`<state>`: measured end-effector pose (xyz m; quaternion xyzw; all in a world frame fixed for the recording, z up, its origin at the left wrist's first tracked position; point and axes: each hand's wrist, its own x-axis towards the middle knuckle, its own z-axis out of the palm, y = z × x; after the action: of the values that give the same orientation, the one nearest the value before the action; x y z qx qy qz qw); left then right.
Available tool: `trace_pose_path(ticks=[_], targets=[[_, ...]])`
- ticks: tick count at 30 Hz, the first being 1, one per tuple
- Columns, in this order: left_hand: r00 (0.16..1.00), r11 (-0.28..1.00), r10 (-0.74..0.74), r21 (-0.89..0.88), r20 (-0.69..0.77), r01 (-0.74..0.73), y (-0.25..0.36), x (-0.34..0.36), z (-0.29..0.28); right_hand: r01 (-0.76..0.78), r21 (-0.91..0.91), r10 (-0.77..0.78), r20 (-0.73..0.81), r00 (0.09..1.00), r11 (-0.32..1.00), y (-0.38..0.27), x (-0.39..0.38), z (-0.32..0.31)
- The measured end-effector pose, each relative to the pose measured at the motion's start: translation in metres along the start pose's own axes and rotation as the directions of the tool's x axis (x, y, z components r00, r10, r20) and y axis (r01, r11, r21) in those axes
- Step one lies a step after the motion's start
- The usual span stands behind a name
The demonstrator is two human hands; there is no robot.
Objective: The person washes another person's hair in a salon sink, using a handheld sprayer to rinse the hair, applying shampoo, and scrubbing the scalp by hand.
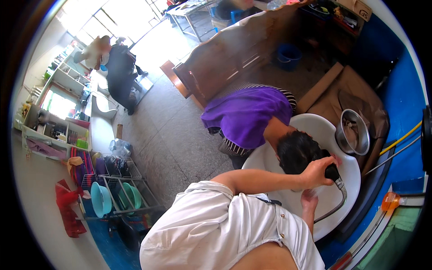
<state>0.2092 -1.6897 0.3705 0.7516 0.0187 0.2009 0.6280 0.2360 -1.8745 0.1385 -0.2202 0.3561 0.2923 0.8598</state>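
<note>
My left hand [318, 173] is wrapped round a black shower head [332, 171], close beside the dark hair [297, 151] of a person bent over a white wash basin [353, 180]. A metal hose [344, 196] curves down from the shower head into the basin. Just below, my right hand [309, 199] is raised over the basin near the hair, fingers apart and slightly bent, with nothing visible in it. A purple cloth [252, 112] covers the person's shoulders, over striped clothing. Whether water is running I cannot tell.
A metal bowl [353, 132] rests on the brown chair [378, 108] beyond the basin. A blue wall [407, 148] borders the right side. At left stands a rack [148, 198] with turquoise basins [101, 200]. Another person [120, 72] stands farther back, near shelves. A blue bucket [289, 56] sits behind.
</note>
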Motion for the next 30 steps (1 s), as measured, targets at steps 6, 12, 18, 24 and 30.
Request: trace_pose_path(ticks=[6, 12, 18, 24, 30], targets=[[1.0, 0.998, -0.018, 0.053, -0.007, 0.019, -0.01, -0.005, 0.0, 0.069, -0.128, -0.034, 0.263, 0.964, 0.989, 0.004, -0.031, 0.044], [1.0, 1.0, -0.009, 0.013, 0.026, 0.009, -0.01, -0.008, 0.005, 0.022, -0.221, -0.072, -0.218, 0.973, 0.975, -0.007, -0.017, -0.006], [0.99, 0.994, -0.094, 0.064, 0.104, 0.087, -0.023, -0.018, 0.011, 0.559, -0.537, -0.357, 0.438, 0.825, 0.631, 0.002, -0.1, 0.053], [0.982, 0.999, -0.046, 0.016, 0.184, 0.044, -0.038, -0.03, 0.026, 0.806, -0.457, -0.599, 0.544, 0.588, 0.376, 0.03, -0.186, 0.132], [0.718, 0.411, -0.328, -0.592, 0.614, 0.693, -0.04, -0.035, 0.028, 0.759, -0.387, -0.589, 0.479, 0.651, 0.523, -0.014, -0.174, 0.117]])
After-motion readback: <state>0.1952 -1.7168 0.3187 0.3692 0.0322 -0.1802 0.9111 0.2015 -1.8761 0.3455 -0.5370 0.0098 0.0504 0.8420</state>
